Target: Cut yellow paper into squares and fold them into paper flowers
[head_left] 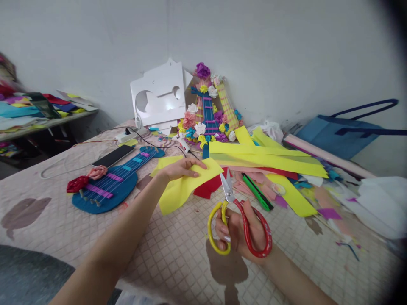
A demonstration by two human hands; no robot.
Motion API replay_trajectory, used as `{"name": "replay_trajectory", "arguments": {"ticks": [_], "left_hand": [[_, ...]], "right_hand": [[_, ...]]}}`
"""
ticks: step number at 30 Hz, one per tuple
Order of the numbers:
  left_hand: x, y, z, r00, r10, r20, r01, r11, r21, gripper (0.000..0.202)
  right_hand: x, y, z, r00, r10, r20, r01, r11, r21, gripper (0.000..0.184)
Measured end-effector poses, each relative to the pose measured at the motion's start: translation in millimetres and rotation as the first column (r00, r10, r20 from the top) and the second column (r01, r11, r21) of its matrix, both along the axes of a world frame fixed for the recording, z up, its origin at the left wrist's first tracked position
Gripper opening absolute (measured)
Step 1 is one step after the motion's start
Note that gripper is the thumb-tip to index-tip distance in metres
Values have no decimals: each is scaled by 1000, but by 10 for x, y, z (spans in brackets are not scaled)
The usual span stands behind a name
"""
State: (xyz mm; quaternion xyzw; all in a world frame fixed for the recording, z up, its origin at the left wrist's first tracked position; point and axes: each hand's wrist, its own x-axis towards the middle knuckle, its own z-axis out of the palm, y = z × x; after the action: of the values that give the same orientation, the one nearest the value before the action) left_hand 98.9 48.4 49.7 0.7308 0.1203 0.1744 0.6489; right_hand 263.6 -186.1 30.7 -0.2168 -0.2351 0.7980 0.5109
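Note:
My left hand (182, 169) pinches a sheet of yellow crepe paper (178, 192), thumb on the near side, with one corner reaching to the right. Fingers of my right hand (240, 231) pass through the loops of a pair of scissors (228, 190) with one yellow and one red handle. The blades stand apart and point up, close to the paper's right corner; whether they touch it I cannot tell. Behind the blades lies a piece of red paper (211, 186). A green utility knife (257, 191) rests just right of the scissors.
Long yellow strips (270, 161) and coloured scraps cover the right side. A blue paper guitar (106, 186) and a black phone (112, 156) lie on the left. Behind are a glue gun (182, 143), flower-covered guitars (210, 112), white cut-out boards (159, 95) and a blue bag (337, 135).

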Motion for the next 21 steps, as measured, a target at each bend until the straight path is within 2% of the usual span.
{"name": "replay_trajectory", "arguments": {"ticks": [7, 15, 21], "left_hand": [[-60, 64, -11, 998, -56, -27, 59, 994, 95, 37], [-83, 82, 21, 997, -80, -19, 82, 987, 139, 34], [-88, 69, 40, 990, -132, -57, 138, 982, 126, 31]], "right_hand": [[14, -30, -11, 999, 49, 12, -50, 998, 34, 70], [16, -44, -46, 998, 58, 35, -59, 997, 39, 65], [28, -41, -20, 997, 79, 27, -79, 996, 28, 62]]}}
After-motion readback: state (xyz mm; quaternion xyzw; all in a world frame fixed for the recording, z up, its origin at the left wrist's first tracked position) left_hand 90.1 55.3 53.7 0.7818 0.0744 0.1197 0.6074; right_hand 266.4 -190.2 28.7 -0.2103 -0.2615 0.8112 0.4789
